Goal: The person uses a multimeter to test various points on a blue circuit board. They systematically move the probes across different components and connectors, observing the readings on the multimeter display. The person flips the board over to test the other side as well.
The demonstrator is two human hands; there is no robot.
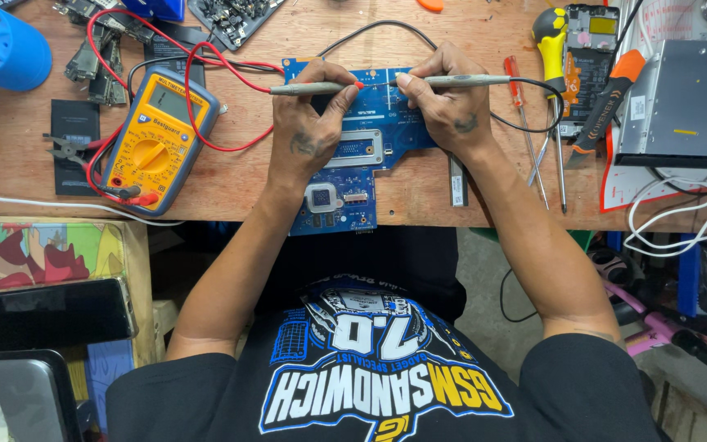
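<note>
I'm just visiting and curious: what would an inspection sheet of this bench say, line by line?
Surface: wooden bench, worn and crowded.
Job's things: blue circuit board lying flat, its near end over the bench edge; yellow multimeter to its left.
Clutter: screwdrivers, tweezers, grey metal box, blue cylinder, loose phone parts.
Grips: left hand holds the red-tipped probe, right hand holds the other probe; both tips meet over the board.
Cables: red lead and black lead loop across the bench; white cables at right.
Surroundings: dark phones on a lower shelf at left.
</note>
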